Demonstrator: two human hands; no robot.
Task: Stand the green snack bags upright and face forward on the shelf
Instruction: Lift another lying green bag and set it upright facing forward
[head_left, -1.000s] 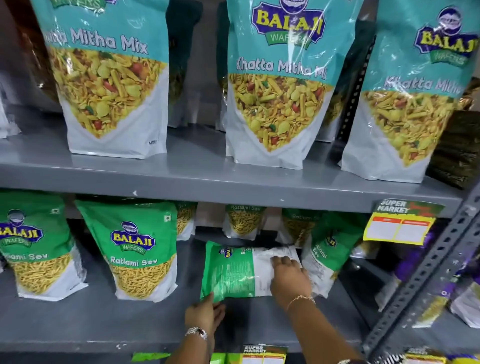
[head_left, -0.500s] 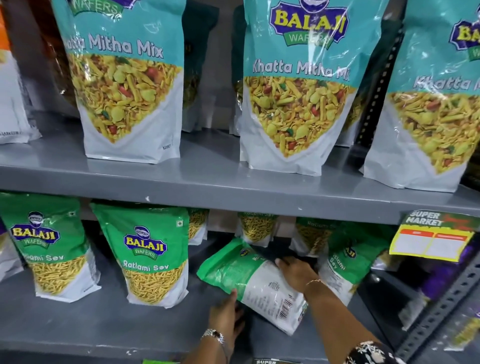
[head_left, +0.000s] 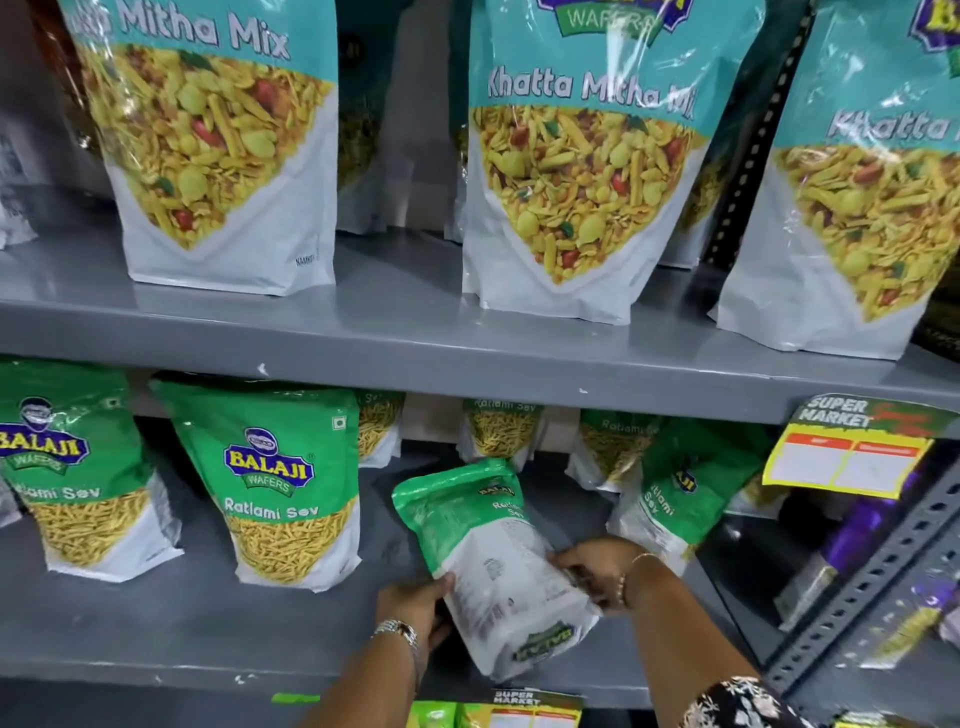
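A green and white Ratlami Sev bag (head_left: 483, 545) is tilted on the lower grey shelf (head_left: 182, 634), its back side toward me and its base at the shelf's front edge. My left hand (head_left: 415, 608) grips its lower left side and my right hand (head_left: 597, 571) grips its right side. Two green bags (head_left: 270, 483) (head_left: 67, 467) stand upright and face forward at the left. Another green bag (head_left: 680, 499) leans sideways just right of the held one. More green bags (head_left: 501, 431) stand at the back.
The upper shelf (head_left: 415, 332) carries large teal Khatta Mitha Mix bags (head_left: 582, 156). A yellow price tag (head_left: 852, 452) hangs from its edge at right. A perforated grey upright (head_left: 857, 587) borders the right side, with purple packets (head_left: 872, 519) behind it.
The held bag has swung from lying flat on its side to a tilted, nearly upright pose with its top away from me. My left hand has closed on its lower edge. The view moved closer.
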